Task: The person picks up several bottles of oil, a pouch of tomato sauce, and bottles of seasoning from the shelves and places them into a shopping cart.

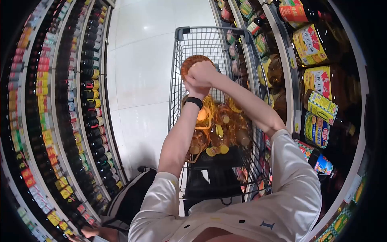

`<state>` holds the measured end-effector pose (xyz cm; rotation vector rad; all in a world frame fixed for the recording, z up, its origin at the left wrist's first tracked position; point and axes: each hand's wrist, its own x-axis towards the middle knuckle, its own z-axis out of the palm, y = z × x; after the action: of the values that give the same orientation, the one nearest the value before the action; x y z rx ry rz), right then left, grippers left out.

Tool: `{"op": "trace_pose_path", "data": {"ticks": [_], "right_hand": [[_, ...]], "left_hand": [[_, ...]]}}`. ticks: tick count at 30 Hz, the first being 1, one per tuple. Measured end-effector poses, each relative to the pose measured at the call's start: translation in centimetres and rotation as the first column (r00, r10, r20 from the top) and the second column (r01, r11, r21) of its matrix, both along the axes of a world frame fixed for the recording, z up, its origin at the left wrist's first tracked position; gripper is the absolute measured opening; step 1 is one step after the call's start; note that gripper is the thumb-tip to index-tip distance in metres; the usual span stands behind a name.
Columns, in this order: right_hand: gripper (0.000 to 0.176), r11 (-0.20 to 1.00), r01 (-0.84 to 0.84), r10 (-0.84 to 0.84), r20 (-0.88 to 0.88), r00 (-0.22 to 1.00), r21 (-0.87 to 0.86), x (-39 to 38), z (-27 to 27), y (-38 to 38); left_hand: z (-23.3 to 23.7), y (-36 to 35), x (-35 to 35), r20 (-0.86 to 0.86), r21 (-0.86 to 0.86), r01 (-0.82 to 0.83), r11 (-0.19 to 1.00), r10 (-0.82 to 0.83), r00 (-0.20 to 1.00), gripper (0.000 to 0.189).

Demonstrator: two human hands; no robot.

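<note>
While both arms reach forward over the cart (175,54), the hands come together above its far part. The left forearm runs up almost straight, a black band (194,101) round its wrist; the right one slants in from the side, its elbow bent and held wide. The right hand (203,74) is curled closed on the near side of an amber bottle (188,63), its back turned to the camera. Just below and against it, the left hand (193,88) is partly covered, so how its fingers grip cannot be told. The bottle lies beyond the knuckles, its rounded, ribbed surface showing past them on the far and left sides; its neck is hidden.

Nearer the body, yellow-capped oil bottles (225,119) fill part of the cart. Large oil jugs (309,44) line the right shelf (291,60), and dark bottles (92,84) stand in rows on the left shelf (76,52). Low at the left is another person's dark, striped clothing (131,191).
</note>
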<state>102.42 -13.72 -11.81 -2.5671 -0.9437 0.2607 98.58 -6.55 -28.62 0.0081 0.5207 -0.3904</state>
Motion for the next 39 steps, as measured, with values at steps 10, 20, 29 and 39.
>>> {"op": "trace_pose_path", "data": {"ticks": [10, 20, 29, 39], "right_hand": [[0.036, 0.989, 0.023, -0.024, 0.005, 1.000, 0.148, 3.1, -3.7, 1.9], [0.060, 0.896, 0.135, -0.184, 0.076, 0.980, 0.424, 5.5, 0.0, 2.4], [0.060, 0.960, 0.212, -0.196, -0.104, 0.975, 0.181, -5.9, 13.1, -6.1], [0.033, 0.879, 0.477, -0.475, 0.102, 0.874, 0.007, -6.3, 11.8, -4.8]], "left_hand": [[18.0, 12.7, -1.5, -0.091, 0.841, 0.076, 0.536, 0.001, 0.996, 0.046], [12.7, 17.6, 0.3, -0.434, 0.635, 0.117, -0.763, -0.227, 0.872, 0.042], [12.1, 21.5, 15.1, -0.501, 0.650, 0.222, -0.727, -0.191, 0.844, 0.066], [10.7, 25.2, 32.2, -0.435, 0.786, 0.263, -0.560, -0.199, 0.878, 0.066]]}}
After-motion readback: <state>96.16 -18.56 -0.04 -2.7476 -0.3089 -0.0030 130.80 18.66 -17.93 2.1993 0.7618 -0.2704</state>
